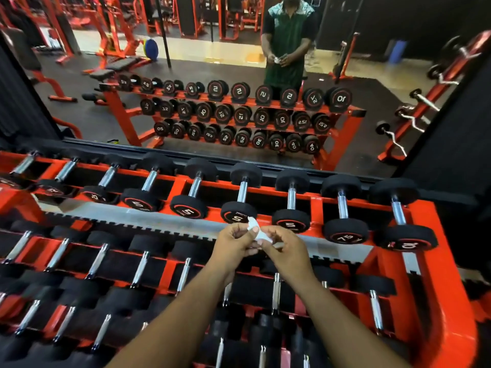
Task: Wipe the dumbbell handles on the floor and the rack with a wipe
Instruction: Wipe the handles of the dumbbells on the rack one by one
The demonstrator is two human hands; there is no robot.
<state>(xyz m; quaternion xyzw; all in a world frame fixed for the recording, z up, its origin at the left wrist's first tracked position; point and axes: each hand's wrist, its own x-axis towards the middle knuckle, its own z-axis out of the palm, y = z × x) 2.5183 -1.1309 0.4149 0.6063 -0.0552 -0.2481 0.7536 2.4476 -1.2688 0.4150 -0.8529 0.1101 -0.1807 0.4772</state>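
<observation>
- Your left hand and right hand meet above the rack, fingers curled, both pinching a small white wipe between them.
- The wipe sits over the near edge of the top shelf, just in front of a dumbbell marked 5.
- The top shelf holds a row of dumbbells, chrome handles pointing away from you; gaps between neighbouring handles leave room to reach in.
- Lower shelves run nearer you, under your forearms.
- The rack's right end curves round at the red frame edge.
- A mirror stands directly behind the far edge of the rack.
</observation>
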